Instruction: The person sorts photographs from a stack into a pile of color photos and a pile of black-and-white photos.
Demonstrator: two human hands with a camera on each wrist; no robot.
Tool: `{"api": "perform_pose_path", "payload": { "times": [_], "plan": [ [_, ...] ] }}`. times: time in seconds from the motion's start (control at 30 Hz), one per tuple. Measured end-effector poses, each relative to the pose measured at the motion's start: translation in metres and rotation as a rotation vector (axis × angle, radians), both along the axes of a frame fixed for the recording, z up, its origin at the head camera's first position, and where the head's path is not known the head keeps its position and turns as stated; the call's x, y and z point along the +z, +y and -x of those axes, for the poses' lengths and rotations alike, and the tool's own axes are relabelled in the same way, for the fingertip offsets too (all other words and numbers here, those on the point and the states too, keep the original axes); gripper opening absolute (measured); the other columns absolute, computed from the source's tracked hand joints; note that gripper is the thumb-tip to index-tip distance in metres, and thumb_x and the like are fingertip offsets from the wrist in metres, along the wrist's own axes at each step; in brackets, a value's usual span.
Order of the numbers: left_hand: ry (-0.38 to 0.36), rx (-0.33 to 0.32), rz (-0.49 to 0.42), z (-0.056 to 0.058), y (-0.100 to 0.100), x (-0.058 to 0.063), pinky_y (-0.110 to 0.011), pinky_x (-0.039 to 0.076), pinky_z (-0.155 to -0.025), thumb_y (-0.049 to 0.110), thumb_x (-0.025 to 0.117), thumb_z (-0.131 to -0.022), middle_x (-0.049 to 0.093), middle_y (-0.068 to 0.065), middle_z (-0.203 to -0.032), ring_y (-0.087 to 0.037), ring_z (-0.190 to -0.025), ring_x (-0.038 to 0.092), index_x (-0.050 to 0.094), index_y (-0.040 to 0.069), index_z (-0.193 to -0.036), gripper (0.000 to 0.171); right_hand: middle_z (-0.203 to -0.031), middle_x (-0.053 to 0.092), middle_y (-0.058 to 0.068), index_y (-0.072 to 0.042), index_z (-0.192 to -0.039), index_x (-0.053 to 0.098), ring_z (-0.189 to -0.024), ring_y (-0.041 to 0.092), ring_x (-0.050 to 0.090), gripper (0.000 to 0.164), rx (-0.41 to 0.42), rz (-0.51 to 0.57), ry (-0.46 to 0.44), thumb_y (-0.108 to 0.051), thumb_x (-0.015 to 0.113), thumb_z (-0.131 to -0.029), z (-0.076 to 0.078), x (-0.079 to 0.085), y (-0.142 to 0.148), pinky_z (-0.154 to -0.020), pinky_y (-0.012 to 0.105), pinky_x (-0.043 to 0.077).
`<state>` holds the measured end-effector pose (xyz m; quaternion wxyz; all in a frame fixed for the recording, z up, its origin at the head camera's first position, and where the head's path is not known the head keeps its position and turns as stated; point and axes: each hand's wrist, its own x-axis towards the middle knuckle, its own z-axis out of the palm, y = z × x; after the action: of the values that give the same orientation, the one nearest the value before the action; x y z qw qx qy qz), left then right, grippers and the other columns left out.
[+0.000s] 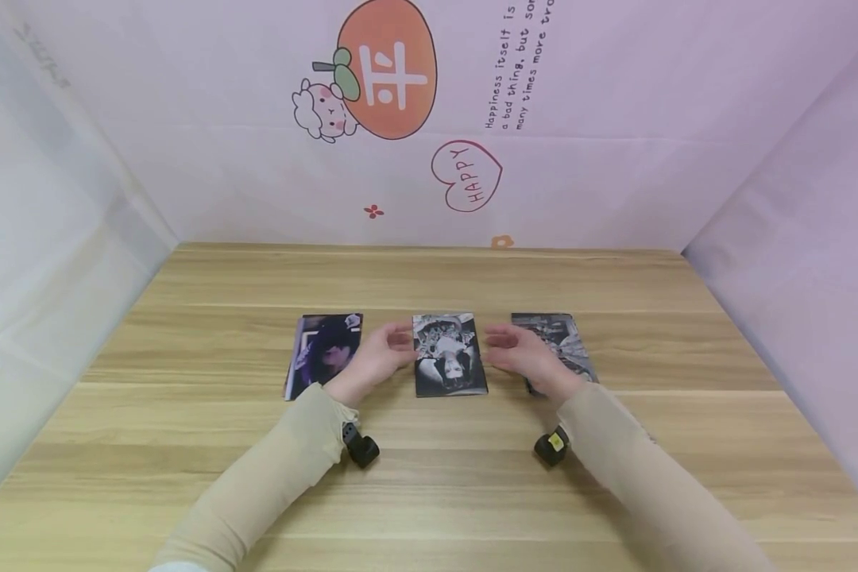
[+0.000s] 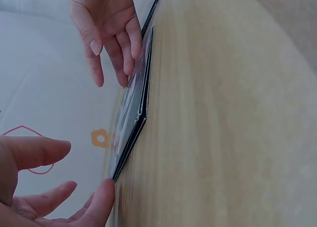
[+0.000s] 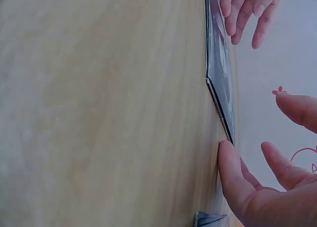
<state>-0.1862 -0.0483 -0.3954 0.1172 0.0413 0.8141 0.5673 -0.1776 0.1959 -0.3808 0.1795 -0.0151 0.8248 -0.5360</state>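
A small pile of picture cards (image 1: 449,373) lies flat in the middle of the table, its top card a black-and-white photo of a person, upside down in the head view. At its left edge is my left hand (image 1: 380,357), fingers loosely spread with the fingertips right at the card edge. My right hand (image 1: 525,355) is on the opposite side, fingers relaxed and slightly bent close to the right edge. In the left wrist view, the pile (image 2: 130,118) shows dark layered edges between both hands. Neither hand has its fingers round the cards.
Left of the middle pile lies another pile with a purple-toned card (image 1: 322,349), partly behind the left hand. A third pile with a grey card (image 1: 568,342) sits under the right forearm and hand. White printed cloth (image 1: 579,183) walls the wooden table (image 1: 457,492).
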Motion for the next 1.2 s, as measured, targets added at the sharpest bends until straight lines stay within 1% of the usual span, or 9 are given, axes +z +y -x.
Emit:
{"api": "perform_pose_path", "payload": {
  "times": [0.07,0.2,0.37,0.5,0.63,0.77,0.93,1.07,1.2],
  "plan": [
    [-0.002,-0.005,0.003,0.000,0.000,-0.001,-0.039,0.050,-0.096,0.000,0.066,-0.083,0.055,-0.025,-0.129,-0.036,-0.117,0.056,0.047,-0.002,-0.135,0.055,-0.143,0.038,0.027,0.003,-0.141,0.036,-0.127,0.040,0.045,0.059,-0.001,-0.011,0.006,-0.008,0.061,-0.089,0.001,-0.001,-0.002,-0.103,0.044,0.043],
    [-0.015,-0.030,-0.022,-0.002,-0.001,0.000,-0.038,0.050,-0.095,0.000,0.064,-0.084,0.054,-0.027,-0.130,-0.037,-0.118,0.055,0.045,-0.003,-0.136,0.055,-0.143,0.040,0.027,0.004,-0.141,0.036,-0.129,0.041,0.043,0.061,0.001,-0.024,0.026,-0.008,0.062,-0.087,0.003,-0.003,-0.004,-0.104,0.045,0.042],
    [-0.029,-0.060,-0.070,-0.004,0.001,0.002,-0.038,0.050,-0.096,-0.004,0.061,-0.086,0.052,-0.028,-0.131,-0.039,-0.119,0.054,0.041,-0.006,-0.137,0.055,-0.144,0.040,0.024,0.001,-0.143,0.036,-0.130,0.039,0.042,0.060,0.000,-0.046,0.020,-0.011,0.061,-0.089,0.002,-0.002,-0.007,-0.106,0.047,0.040],
    [-0.029,-0.050,-0.092,-0.004,0.003,0.002,-0.038,0.050,-0.096,-0.006,0.060,-0.085,0.052,-0.029,-0.130,-0.039,-0.118,0.055,0.042,-0.007,-0.137,0.055,-0.145,0.040,0.022,-0.001,-0.143,0.036,-0.131,0.038,0.042,0.058,-0.009,-0.049,0.005,-0.012,0.060,-0.091,0.001,-0.001,-0.009,-0.106,0.047,0.039],
    [-0.027,-0.042,-0.081,-0.004,0.003,0.000,-0.038,0.050,-0.096,-0.006,0.060,-0.085,0.053,-0.028,-0.130,-0.038,-0.118,0.055,0.043,-0.007,-0.136,0.055,-0.144,0.040,0.023,0.000,-0.143,0.036,-0.130,0.038,0.042,0.058,-0.010,-0.039,0.000,-0.011,0.059,-0.091,0.001,-0.001,-0.011,-0.105,0.046,0.040],
    [-0.032,-0.040,-0.066,-0.005,0.002,0.000,-0.037,0.050,-0.095,-0.004,0.061,-0.085,0.053,-0.027,-0.131,-0.037,-0.118,0.055,0.043,-0.005,-0.137,0.055,-0.144,0.041,0.022,-0.001,-0.143,0.037,-0.130,0.037,0.043,0.057,-0.012,-0.034,-0.002,-0.012,0.059,-0.091,0.000,0.000,-0.012,-0.105,0.046,0.041],
    [-0.036,-0.046,-0.076,-0.004,0.000,-0.001,-0.037,0.051,-0.094,-0.001,0.060,-0.086,0.053,-0.026,-0.131,-0.036,-0.117,0.056,0.042,-0.005,-0.137,0.054,-0.144,0.041,0.023,0.000,-0.143,0.036,-0.128,0.037,0.045,0.057,-0.017,-0.014,-0.003,-0.011,0.058,-0.092,0.000,-0.001,-0.012,-0.105,0.044,0.042],
    [0.004,-0.038,-0.044,-0.003,-0.003,-0.001,-0.038,0.050,-0.095,0.004,0.060,-0.087,0.055,-0.024,-0.130,-0.034,-0.116,0.057,0.043,-0.004,-0.138,0.053,-0.142,0.042,0.024,0.002,-0.141,0.037,-0.127,0.037,0.047,0.056,-0.050,0.025,-0.003,-0.008,0.058,-0.091,0.000,0.000,-0.014,-0.104,0.041,0.043],
    [0.040,-0.026,-0.025,-0.004,-0.003,0.004,-0.039,0.048,-0.098,0.005,0.061,-0.087,0.057,-0.023,-0.128,-0.033,-0.115,0.058,0.045,-0.004,-0.137,0.053,-0.142,0.042,0.024,0.003,-0.140,0.038,-0.127,0.036,0.047,0.055,-0.099,0.085,-0.005,-0.004,0.058,-0.090,0.001,0.002,-0.016,-0.104,0.039,0.044]
  ]
}}
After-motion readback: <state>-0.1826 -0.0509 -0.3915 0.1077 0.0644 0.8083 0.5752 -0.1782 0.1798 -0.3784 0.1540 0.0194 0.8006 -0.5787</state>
